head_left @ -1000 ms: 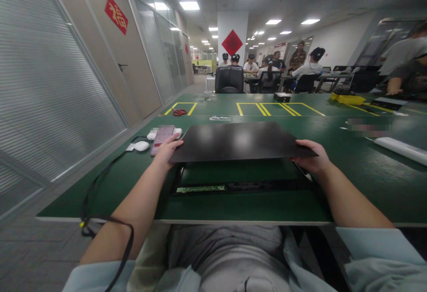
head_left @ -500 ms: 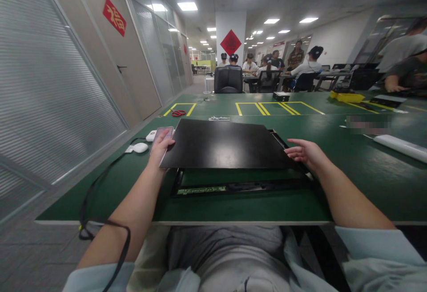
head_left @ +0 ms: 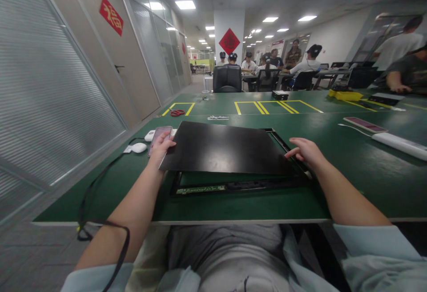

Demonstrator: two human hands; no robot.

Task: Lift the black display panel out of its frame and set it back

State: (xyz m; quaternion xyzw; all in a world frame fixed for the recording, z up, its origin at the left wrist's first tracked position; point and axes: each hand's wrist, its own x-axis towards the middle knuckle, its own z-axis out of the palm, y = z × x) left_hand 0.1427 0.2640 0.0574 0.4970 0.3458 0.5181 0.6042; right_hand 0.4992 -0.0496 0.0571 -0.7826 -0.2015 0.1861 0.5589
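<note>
A flat, dark, glossy display panel lies tilted over a black rectangular frame, its left side raised. My left hand grips the panel's left edge, thumb on top and fingers partly hidden beneath. Beside the panel's right edge is my right hand, its fingers apart. One fingertip points at the panel's corner; whether it touches is unclear. Along the frame's near bar a green circuit board strip shows. The panel covers much of the frame.
On the green table, a phone and a white round device with a black strap sit left. Red scissors lie farther back. At right are another phone and a white bar. Several people sit beyond.
The panel's near right part has dropped slightly toward the frame, and the panel has turned a little. My right hand's fingers have curled somewhat; my left hand keeps its hold.
</note>
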